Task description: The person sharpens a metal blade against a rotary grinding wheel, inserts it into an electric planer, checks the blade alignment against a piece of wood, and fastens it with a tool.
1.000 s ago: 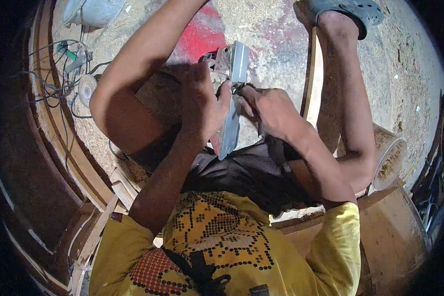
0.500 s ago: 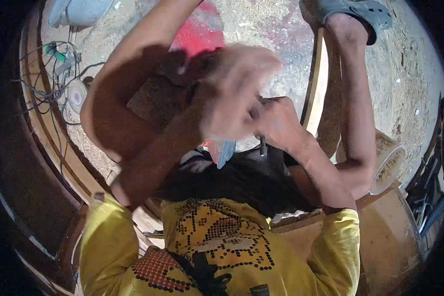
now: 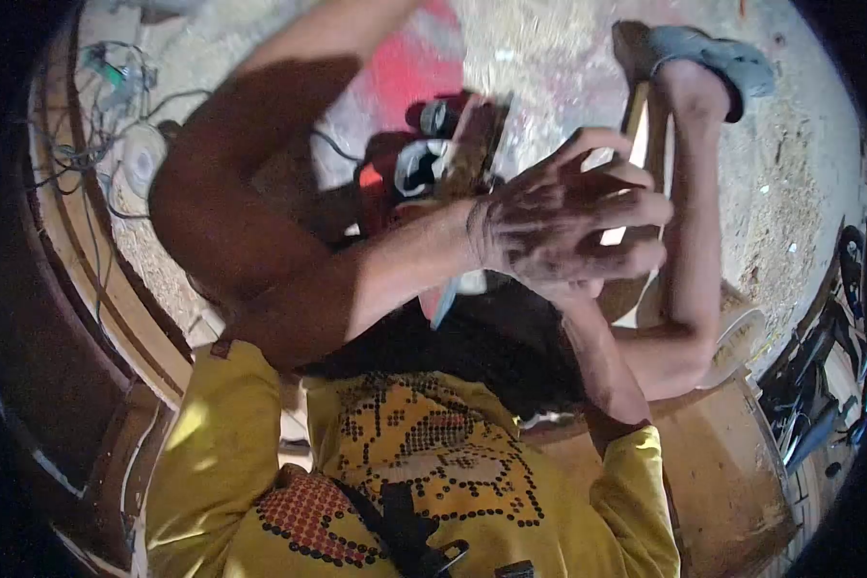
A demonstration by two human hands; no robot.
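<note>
My left hand (image 3: 570, 220) reaches across to the right, back of the hand up, with its fingers bent and spread apart. No object shows between those fingers. Beneath it lies my right hand (image 3: 580, 297), mostly covered, with only its wrist side showing and its fingers hidden. Left of the hands, between my legs, is a red and black power tool (image 3: 374, 197) with a pale ring-shaped part. A brown wooden piece (image 3: 467, 144) stands beside it. Below my left forearm, a narrow blue-grey and red piece (image 3: 441, 303) pokes out over the dark cloth (image 3: 472, 347) on my lap.
Tangled cables (image 3: 87, 159) and a pale round disc (image 3: 143, 154) lie at the left. A wooden strip (image 3: 636, 116) runs beside my right leg. Sawdust covers the floor (image 3: 780, 183). A round tub (image 3: 737, 337) and a pile of dark items (image 3: 828, 385) are at the right.
My left hand has swung right, from a blur over the tool to above my right hand, now covering it. The power tool and wooden piece have come into view.
</note>
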